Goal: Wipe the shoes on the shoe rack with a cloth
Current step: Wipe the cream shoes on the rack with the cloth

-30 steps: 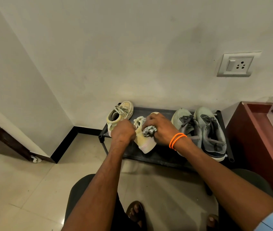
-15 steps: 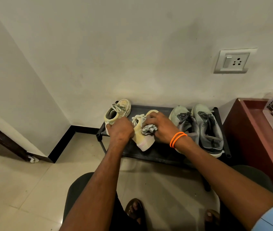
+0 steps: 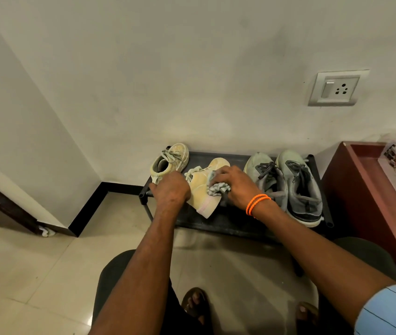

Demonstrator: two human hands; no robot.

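The left hand (image 3: 171, 189) grips the heel end of a pale yellow lace-up sneaker (image 3: 204, 189) tipped on the black metal shoe rack (image 3: 235, 220), while the right hand (image 3: 237, 187) presses a bunched grey striped cloth (image 3: 218, 188) against its side, between its mate (image 3: 169, 162) and two grey sneakers (image 3: 286, 184).

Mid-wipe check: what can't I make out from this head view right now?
- Left hand: its fingers and grip on the cream shoe are hidden behind its own back.
- Cloth: mostly covered by the right hand.
- Shoe rack: lower part hidden by its top shelf.
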